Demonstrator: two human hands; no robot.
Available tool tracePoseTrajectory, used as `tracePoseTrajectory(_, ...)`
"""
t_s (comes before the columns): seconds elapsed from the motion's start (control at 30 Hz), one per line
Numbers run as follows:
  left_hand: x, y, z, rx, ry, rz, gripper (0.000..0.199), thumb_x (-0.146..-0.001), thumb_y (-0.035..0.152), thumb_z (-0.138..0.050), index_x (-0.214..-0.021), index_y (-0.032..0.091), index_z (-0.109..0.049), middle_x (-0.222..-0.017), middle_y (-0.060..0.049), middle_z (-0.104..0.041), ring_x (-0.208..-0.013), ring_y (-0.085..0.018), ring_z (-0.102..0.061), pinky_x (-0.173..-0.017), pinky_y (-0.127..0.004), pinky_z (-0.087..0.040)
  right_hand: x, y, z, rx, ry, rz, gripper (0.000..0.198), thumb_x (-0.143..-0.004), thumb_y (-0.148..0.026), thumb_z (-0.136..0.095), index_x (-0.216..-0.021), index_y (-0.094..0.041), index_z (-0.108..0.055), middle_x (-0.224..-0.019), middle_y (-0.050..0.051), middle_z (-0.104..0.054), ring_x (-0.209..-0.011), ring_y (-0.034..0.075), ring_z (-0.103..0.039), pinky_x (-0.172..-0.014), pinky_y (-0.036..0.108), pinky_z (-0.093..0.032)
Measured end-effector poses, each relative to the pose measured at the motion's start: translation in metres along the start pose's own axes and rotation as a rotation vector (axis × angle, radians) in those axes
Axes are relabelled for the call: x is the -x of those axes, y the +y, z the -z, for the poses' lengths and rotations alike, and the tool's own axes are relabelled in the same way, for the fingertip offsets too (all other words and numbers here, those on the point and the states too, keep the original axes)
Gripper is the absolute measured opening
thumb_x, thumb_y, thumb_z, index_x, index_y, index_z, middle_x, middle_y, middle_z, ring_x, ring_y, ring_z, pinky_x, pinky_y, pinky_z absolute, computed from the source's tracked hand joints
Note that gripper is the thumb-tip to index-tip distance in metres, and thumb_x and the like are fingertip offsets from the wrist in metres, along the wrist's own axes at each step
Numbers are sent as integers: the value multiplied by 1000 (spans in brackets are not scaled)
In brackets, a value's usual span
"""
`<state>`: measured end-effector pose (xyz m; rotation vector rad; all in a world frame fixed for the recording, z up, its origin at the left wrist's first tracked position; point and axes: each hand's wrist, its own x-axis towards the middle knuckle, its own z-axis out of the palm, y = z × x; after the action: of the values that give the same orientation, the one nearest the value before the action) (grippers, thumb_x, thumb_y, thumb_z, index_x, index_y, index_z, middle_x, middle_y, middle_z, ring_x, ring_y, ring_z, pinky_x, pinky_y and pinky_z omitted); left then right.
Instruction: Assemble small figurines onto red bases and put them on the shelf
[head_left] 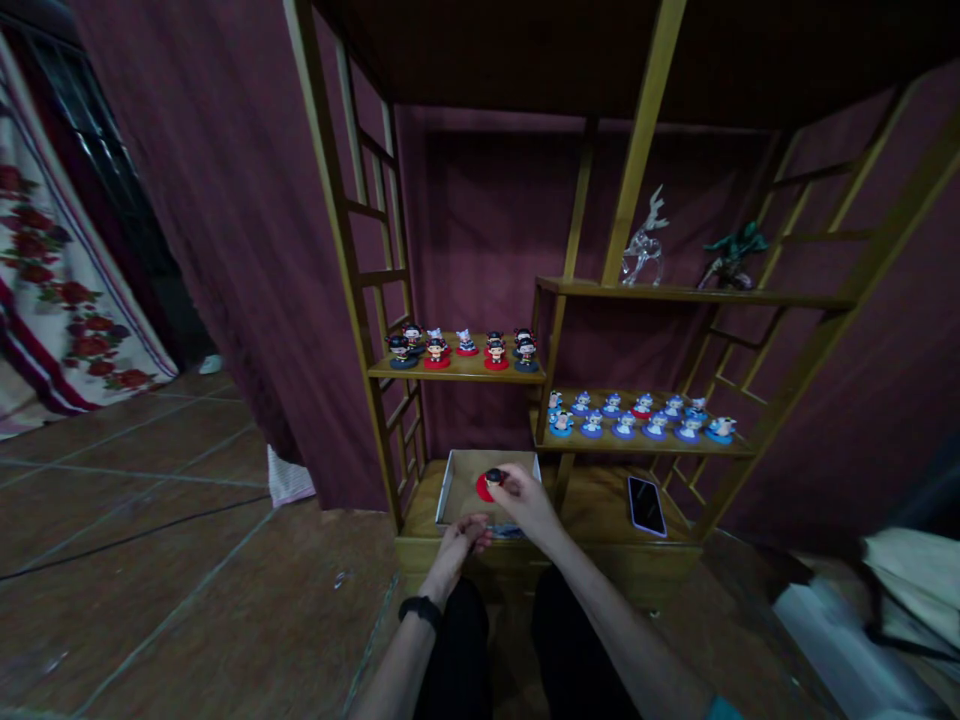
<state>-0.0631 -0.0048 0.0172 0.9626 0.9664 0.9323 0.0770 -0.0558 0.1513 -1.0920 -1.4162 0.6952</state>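
My right hand (526, 506) grips a small figurine (492, 480) with black hair and a round red base. It is held over a shallow open cardboard box (443, 492) on the cabinet's lower board. My left hand (462, 543), a dark band on its wrist, is at the box's front edge. Its fingers are loosely bent and apart, with nothing visible in them. Just in front of the box's inside, a bluish item (506, 531) shows partly, too small to make out. Above the box, a shelf (450, 371) bears several similar figurines (496, 352) on red and dark bases.
On the right, a shelf (645, 443) carries two rows of small figurines (625, 425), mostly on blue or purple bases. A phone (646, 505) lies below it. Higher up stand a clear deer ornament (643, 248) and a green statue (735, 257). Wooden posts (336, 210) frame the cabinet.
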Motion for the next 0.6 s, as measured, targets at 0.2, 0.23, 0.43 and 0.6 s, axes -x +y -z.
tracePoseTrajectory(0.2, 5, 1, -1, 22, -4, -35, 44, -55, 41, -75, -85, 11, -62, -66, -7, -66, -53, -13, -60, -49, -21, -41, -75, -109, 5, 153, 124, 362, 25, -76, -31, -54, -98, -21, -60, -101, 3, -55, -80, 13, -55, -68, 24, -45)
tracePoseTrajectory(0.23, 6, 1, -1, 23, 0, -41, 43, -55, 40, -75, -84, 12, -62, -65, -7, -65, -53, -13, -60, -49, -21, -41, -88, -119, 5, 191, 126, 393, 24, -76, -30, -54, -97, -20, -60, -101, 3, -54, -81, 13, -55, -69, 24, -45)
tracePoseTrajectory(0.43, 8, -1, 2, 27, 11, -98, 39, -56, 38, -74, -82, 11, -62, -63, -5, -64, -51, -12, -57, -46, -20, -38, -148, -148, 0, 562, 142, 402, 20, -77, -27, -52, -94, -19, -60, -92, 3, -55, -82, 15, -53, -79, 28, -41)
tracePoseTrajectory(0.6, 8, -2, 4, 26, 11, -101, 41, -55, 40, -74, -81, 12, -61, -62, -5, -64, -51, -12, -57, -47, -21, -38, -165, -153, -11, 813, 111, 320, 18, -78, -26, -52, -93, -19, -59, -90, 6, -60, -85, 18, -56, -77, 29, -41)
